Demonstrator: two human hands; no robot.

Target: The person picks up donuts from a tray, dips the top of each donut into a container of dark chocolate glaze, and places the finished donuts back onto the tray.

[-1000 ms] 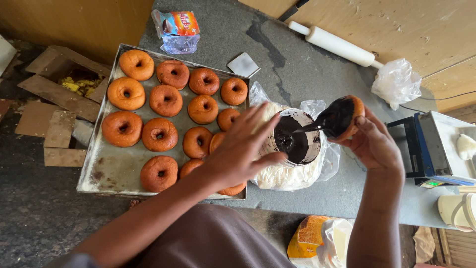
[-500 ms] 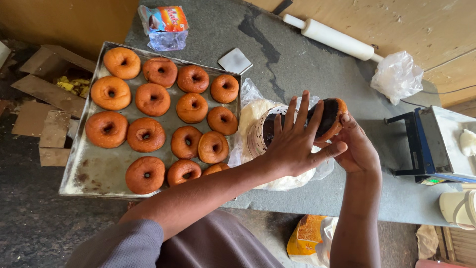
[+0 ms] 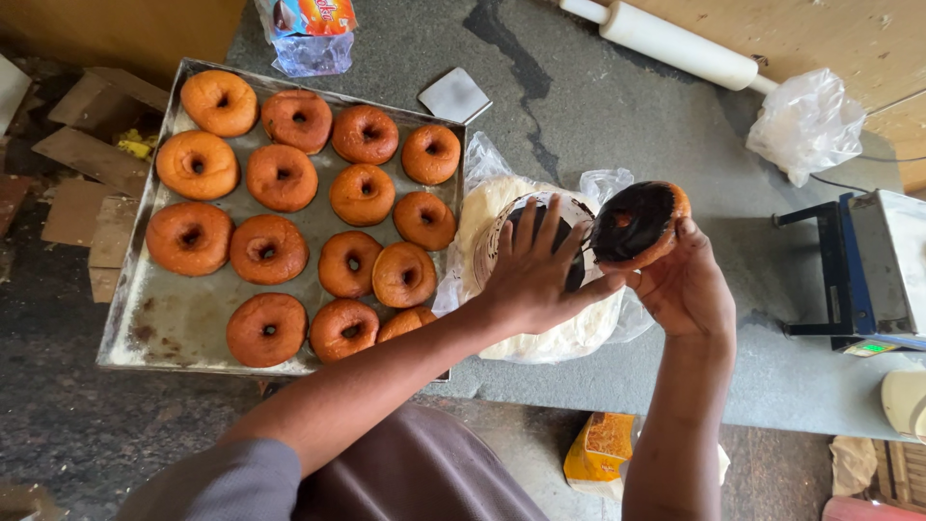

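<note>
Right then, the right hand gripped a chocolate-dipped doughnut; the left hand, fingers spread and holding nothing, steadied the bowl. Best kept level against drips.

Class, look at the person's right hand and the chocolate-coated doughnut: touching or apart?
Touching. The head view shows the right hand cupping the chocolate-coated doughnut from below, fingers wrapped against its edge.

Glossy dark glaze on doughnut, dull scuffed metal tray, crinkled clear plastic bag, smooth rolling pin
</note>
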